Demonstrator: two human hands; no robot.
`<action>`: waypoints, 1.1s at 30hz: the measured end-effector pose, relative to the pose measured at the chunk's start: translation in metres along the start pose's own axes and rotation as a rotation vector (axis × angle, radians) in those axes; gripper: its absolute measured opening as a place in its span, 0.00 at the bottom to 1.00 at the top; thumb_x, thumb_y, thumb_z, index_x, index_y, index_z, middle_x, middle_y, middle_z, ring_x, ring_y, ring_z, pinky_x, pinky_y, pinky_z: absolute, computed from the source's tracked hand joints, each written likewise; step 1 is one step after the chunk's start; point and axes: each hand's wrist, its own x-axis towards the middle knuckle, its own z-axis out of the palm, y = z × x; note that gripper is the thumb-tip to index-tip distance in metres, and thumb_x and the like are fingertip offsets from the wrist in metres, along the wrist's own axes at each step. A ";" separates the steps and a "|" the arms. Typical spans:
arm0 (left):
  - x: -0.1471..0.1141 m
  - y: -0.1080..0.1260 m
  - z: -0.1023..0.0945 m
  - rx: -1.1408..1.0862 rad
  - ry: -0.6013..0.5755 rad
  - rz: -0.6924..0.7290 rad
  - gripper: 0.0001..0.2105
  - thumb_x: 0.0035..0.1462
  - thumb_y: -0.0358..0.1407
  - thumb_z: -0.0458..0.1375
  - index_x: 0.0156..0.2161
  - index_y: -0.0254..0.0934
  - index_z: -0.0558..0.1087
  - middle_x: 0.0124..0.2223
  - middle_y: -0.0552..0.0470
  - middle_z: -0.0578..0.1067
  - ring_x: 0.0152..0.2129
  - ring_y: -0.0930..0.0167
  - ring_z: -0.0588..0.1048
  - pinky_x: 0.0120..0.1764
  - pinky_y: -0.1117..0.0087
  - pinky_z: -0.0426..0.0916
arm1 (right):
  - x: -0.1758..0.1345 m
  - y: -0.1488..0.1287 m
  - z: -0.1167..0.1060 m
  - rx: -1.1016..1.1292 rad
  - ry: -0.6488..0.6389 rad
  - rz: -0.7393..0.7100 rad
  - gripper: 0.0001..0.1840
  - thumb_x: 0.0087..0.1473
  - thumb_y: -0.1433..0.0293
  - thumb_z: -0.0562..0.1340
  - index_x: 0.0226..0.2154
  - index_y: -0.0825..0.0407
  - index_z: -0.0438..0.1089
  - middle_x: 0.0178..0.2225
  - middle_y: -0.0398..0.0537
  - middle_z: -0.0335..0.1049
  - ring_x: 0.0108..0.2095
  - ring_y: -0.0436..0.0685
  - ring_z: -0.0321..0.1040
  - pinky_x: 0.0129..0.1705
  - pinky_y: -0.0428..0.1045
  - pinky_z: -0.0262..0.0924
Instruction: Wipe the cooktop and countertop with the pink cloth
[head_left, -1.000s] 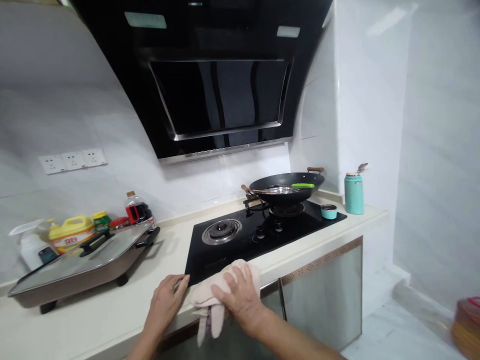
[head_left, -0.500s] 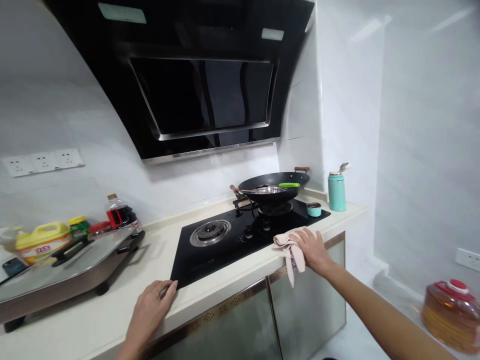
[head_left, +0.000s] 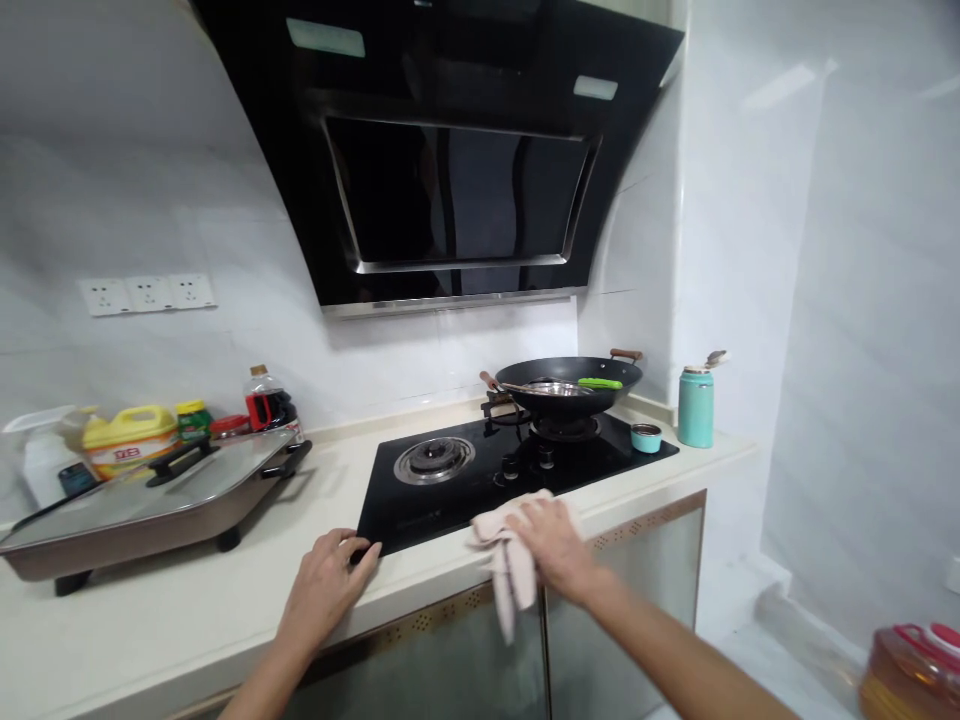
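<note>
My right hand (head_left: 551,545) presses a pale pink cloth (head_left: 501,525) onto the counter's front edge, just in front of the black glass cooktop (head_left: 442,510). One end of the cloth hangs down over the cabinet doors. My left hand (head_left: 326,585) rests on the countertop at the cooktop's front left corner, its fingers loosely bent and the thumb apart from them, holding nothing I can see. Behind the hands are a bare burner (head_left: 435,460) on the left and a black wok (head_left: 566,400) on the right burner, with a metal lid-like piece and a green-handled utensil in it.
A lidded electric pan (head_left: 157,510) stands on the left of the counter (head_left: 247,610), with cleaning bottles and a dark sauce bottle (head_left: 271,405) behind it. At right are a turquoise flask (head_left: 696,408) and its cup (head_left: 646,438). A range hood (head_left: 450,200) overhangs the cooktop. An oil jug (head_left: 911,675) sits lower right.
My right hand has slid the cloth leftward along the counter's front edge, toward my left hand. My left hand stays at the cooktop corner. The view has turned a little left.
</note>
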 end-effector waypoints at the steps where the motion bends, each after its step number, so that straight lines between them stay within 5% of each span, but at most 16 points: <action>1: 0.000 -0.001 0.000 -0.004 -0.002 0.003 0.25 0.64 0.56 0.50 0.38 0.40 0.82 0.44 0.43 0.80 0.46 0.57 0.78 0.52 0.55 0.71 | 0.014 -0.031 0.003 0.030 -0.018 -0.046 0.34 0.54 0.62 0.70 0.62 0.42 0.64 0.60 0.55 0.68 0.57 0.70 0.62 0.59 0.65 0.55; 6: -0.003 -0.017 0.004 -0.014 -0.018 0.097 0.23 0.67 0.52 0.48 0.40 0.43 0.82 0.42 0.46 0.82 0.43 0.60 0.78 0.49 0.59 0.72 | 0.075 -0.157 0.024 0.047 0.030 -0.269 0.44 0.50 0.52 0.73 0.64 0.43 0.59 0.57 0.56 0.69 0.52 0.70 0.66 0.58 0.71 0.56; 10: -0.005 -0.032 0.006 0.004 0.005 0.144 0.22 0.68 0.48 0.46 0.44 0.44 0.82 0.41 0.45 0.82 0.42 0.59 0.79 0.47 0.59 0.74 | 0.089 -0.177 0.032 0.053 0.102 -0.377 0.53 0.43 0.45 0.75 0.65 0.42 0.56 0.58 0.55 0.67 0.52 0.69 0.65 0.59 0.70 0.56; 15: -0.004 -0.029 0.004 -0.040 0.019 0.016 0.21 0.67 0.52 0.49 0.38 0.43 0.81 0.39 0.47 0.83 0.41 0.61 0.80 0.47 0.61 0.73 | 0.068 -0.134 0.037 0.106 0.165 -0.418 0.48 0.50 0.47 0.72 0.67 0.37 0.55 0.61 0.54 0.66 0.52 0.68 0.63 0.55 0.65 0.59; 20: -0.001 -0.015 -0.001 -0.091 -0.044 -0.115 0.23 0.64 0.56 0.50 0.35 0.43 0.81 0.39 0.47 0.83 0.42 0.59 0.80 0.50 0.60 0.71 | 0.036 -0.070 0.030 0.131 0.085 -0.340 0.47 0.50 0.56 0.74 0.68 0.38 0.56 0.65 0.57 0.62 0.58 0.70 0.59 0.58 0.65 0.55; 26: -0.001 -0.003 -0.008 -0.121 -0.069 -0.165 0.21 0.62 0.54 0.52 0.34 0.43 0.81 0.41 0.47 0.83 0.44 0.58 0.79 0.50 0.59 0.69 | 0.000 0.017 0.012 0.141 -0.037 -0.187 0.47 0.45 0.63 0.77 0.66 0.41 0.62 0.67 0.58 0.59 0.63 0.72 0.54 0.62 0.65 0.50; 33: -0.005 -0.001 -0.007 -0.115 -0.059 -0.167 0.19 0.61 0.52 0.53 0.36 0.43 0.81 0.42 0.47 0.83 0.45 0.58 0.79 0.49 0.59 0.69 | -0.023 0.103 -0.006 0.247 -0.116 0.010 0.33 0.57 0.62 0.65 0.65 0.37 0.65 0.64 0.54 0.63 0.58 0.68 0.60 0.59 0.62 0.56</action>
